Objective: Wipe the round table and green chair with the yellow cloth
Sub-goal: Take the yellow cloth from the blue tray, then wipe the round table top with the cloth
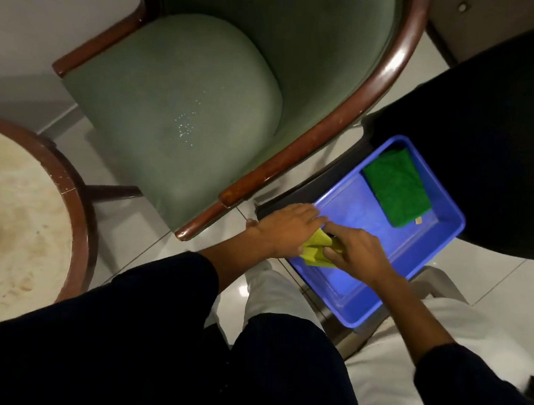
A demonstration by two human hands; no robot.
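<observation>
A folded yellow cloth [314, 251] sits at the near left corner of a blue tray [415, 246]. My left hand [284, 231] and my right hand [359, 251] both pinch it from either side, so most of it is hidden. The green chair [183, 106] with a dark wooden frame stands in the upper middle, its seat dotted with small wet droplets. At the left edge lies the round table [13, 208], a pale stone top inside a brown wooden rim.
A folded green cloth [396, 188] lies in the tray's far corner. The tray rests on a dark stand over a pale tiled floor [135, 240]. A large black shape [493, 150] fills the upper right. My dark sleeves cover the bottom.
</observation>
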